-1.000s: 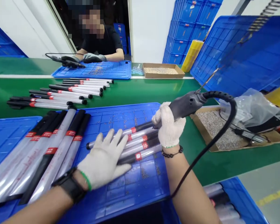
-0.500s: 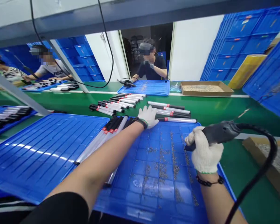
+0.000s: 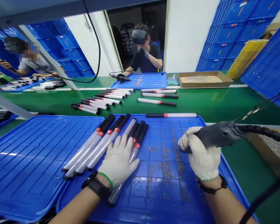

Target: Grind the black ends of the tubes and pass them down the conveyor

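My left hand (image 3: 120, 160), in a white knit glove, lies palm down with fingers spread on several clear tubes with black ends and red labels (image 3: 136, 145). The tubes lie side by side on the left part of a blue tray (image 3: 151, 189). My gloved right hand (image 3: 204, 157) is wrapped round a black corded electric screwdriver (image 3: 220, 133) above the tray's right side; its tip is hidden by the fingers. Many tiny screws (image 3: 168, 169) are scattered over the tray. One tube (image 3: 172, 115) rests crosswise along the far edge.
A second blue tray (image 3: 25, 174) stands to the left. More tubes (image 3: 102, 99) lie on the green bench (image 3: 121, 119). Cardboard boxes of small parts (image 3: 205, 80) stand far back and at right (image 3: 273, 146). A co-worker (image 3: 151, 56) sits opposite; a cable (image 3: 99, 56) hangs overhead.
My left hand has drawn back from the tray's far edge onto the tubes nearer me. The tubes on the bench beyond lie differently. My right hand still holds the electric screwdriver.
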Action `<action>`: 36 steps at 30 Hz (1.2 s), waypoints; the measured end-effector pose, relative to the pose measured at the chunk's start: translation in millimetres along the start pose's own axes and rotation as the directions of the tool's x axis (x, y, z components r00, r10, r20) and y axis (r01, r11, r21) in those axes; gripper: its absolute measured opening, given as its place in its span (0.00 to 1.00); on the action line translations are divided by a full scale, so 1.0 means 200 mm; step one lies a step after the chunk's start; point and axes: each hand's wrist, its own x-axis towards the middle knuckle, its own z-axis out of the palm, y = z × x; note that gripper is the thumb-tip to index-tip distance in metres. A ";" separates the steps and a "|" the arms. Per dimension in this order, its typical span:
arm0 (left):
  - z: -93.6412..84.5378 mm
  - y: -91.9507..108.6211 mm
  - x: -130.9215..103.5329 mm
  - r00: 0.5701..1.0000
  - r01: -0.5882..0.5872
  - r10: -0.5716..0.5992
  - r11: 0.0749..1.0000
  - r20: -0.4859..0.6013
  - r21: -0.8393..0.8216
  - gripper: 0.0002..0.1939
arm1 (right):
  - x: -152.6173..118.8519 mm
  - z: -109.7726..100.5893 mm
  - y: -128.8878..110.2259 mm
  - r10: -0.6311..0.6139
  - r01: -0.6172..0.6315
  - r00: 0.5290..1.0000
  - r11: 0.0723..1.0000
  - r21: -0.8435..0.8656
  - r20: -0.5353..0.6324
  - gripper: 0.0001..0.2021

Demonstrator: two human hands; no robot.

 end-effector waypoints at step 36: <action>0.08 0.29 -0.25 0.843 -0.472 0.358 0.850 -0.401 -0.234 0.39 | -0.13 0.20 -0.04 0.089 -0.092 0.987 0.996 0.019 0.135 0.26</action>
